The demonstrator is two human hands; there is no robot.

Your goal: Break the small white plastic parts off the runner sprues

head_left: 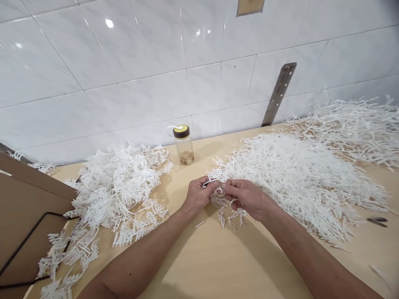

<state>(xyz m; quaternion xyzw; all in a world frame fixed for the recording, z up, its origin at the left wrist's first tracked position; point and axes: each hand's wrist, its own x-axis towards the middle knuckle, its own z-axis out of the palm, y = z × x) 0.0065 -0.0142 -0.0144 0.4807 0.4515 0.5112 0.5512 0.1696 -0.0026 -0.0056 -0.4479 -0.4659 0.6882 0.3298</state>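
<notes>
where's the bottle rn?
Head view, centre back of the wooden table: the bottle stands upright by the tiled wall, between the left pile and right pile.

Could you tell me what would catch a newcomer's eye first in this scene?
Most striking are the two heaps of white comb-like plastic pieces on the wooden table: a large pile spreading to the right and a smaller pile on the left. At the centre, the left hand and right hand pinch one small white piece between them. Behind them a clear bottle with a dark lid stands upright by the tiled wall.
</notes>
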